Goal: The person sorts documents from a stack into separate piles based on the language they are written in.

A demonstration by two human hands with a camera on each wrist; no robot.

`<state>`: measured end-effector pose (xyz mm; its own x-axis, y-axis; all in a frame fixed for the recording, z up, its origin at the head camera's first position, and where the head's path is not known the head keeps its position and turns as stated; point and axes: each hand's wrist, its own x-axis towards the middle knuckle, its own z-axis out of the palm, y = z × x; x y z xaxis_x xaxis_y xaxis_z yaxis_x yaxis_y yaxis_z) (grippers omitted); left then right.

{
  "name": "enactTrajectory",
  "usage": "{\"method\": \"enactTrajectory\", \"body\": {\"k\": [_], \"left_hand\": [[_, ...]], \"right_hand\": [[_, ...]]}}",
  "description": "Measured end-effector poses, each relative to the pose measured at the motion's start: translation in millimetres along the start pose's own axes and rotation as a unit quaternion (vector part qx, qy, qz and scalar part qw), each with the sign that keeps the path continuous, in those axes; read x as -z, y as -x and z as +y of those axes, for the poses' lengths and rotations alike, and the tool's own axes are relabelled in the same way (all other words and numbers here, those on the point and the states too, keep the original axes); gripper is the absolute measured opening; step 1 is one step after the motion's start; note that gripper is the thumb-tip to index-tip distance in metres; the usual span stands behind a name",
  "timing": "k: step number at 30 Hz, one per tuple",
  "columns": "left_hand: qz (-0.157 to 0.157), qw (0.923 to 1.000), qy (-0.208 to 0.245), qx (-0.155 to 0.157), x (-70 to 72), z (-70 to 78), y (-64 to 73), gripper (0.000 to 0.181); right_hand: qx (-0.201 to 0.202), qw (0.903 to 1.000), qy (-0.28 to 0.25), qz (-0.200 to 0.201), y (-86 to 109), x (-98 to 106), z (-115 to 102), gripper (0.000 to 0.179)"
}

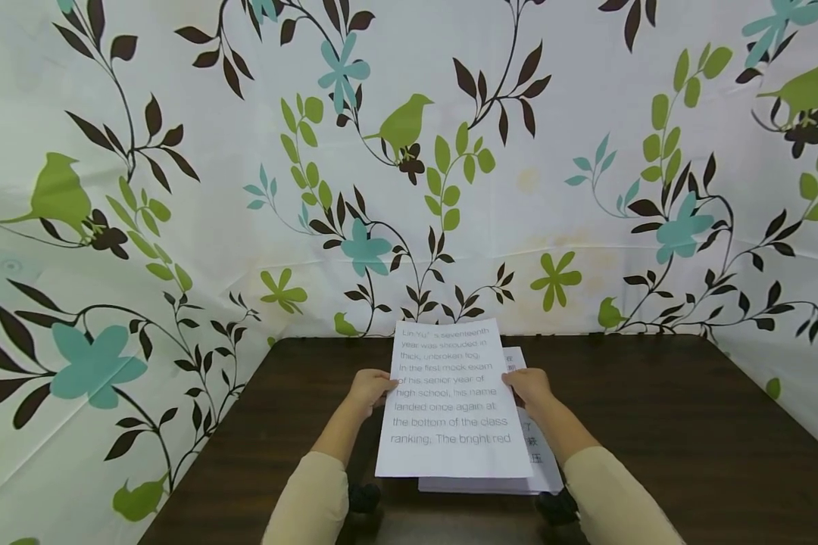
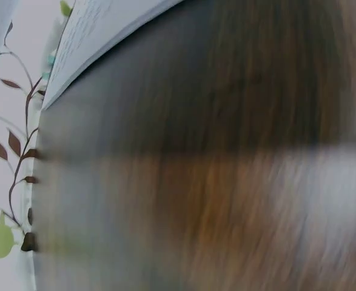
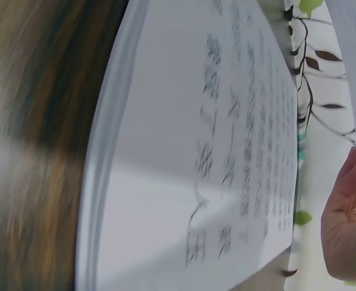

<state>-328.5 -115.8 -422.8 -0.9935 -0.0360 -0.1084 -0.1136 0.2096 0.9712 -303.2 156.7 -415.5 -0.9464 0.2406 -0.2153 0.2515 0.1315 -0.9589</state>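
A white cloth printed with birds, leaves and flowers [image 1: 450, 250] fills the upper frame, behind a dark wood-grain table [image 1: 641, 424] across the lower frame. At lower centre a stack of paper with Chinese characters [image 1: 541, 446] lies on it. Raised above, partly hiding the stack, is a single sheet of English text [image 1: 450, 401]; the left hand [image 1: 370, 390] and right hand [image 1: 533, 389] pinch its opposite side edges, thumbs and fingers clamped on the paper.

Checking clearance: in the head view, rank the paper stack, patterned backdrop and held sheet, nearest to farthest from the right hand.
1. Held sheet: gripped at its right edge.
2. Paper stack: beneath, showing at right.
3. Patterned backdrop: behind the table.
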Motion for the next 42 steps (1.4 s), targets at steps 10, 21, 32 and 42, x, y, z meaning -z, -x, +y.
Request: {"method": "enactTrajectory", "body": {"k": [10, 21, 32, 42], "left_hand": [[0.004, 0.9996, -0.029, -0.007, 39.2, 9.5, -4.3, 0.016], [-0.008, 0.9991, -0.041, -0.003, 78.2, 7.1, 3.8, 0.015], [0.002, 0.9993, -0.037, 0.008, 115.0, -8.9, 7.5, 0.025], [0.001, 0.9990, -0.046, 0.003, 143.8, -6.5, 14.1, 0.027]], "right_hand": [[0.000, 0.9995, -0.030, -0.009, 5.5, -32, -16, 0.025], [0.008, 0.9992, -0.025, -0.029, 17.2, -62, -20, 0.024], [0.018, 0.9990, -0.022, -0.035, 35.1, -96, -19, 0.026], [0.017, 0.9978, -0.049, -0.041, 45.7, -120, -25, 0.027]]}}
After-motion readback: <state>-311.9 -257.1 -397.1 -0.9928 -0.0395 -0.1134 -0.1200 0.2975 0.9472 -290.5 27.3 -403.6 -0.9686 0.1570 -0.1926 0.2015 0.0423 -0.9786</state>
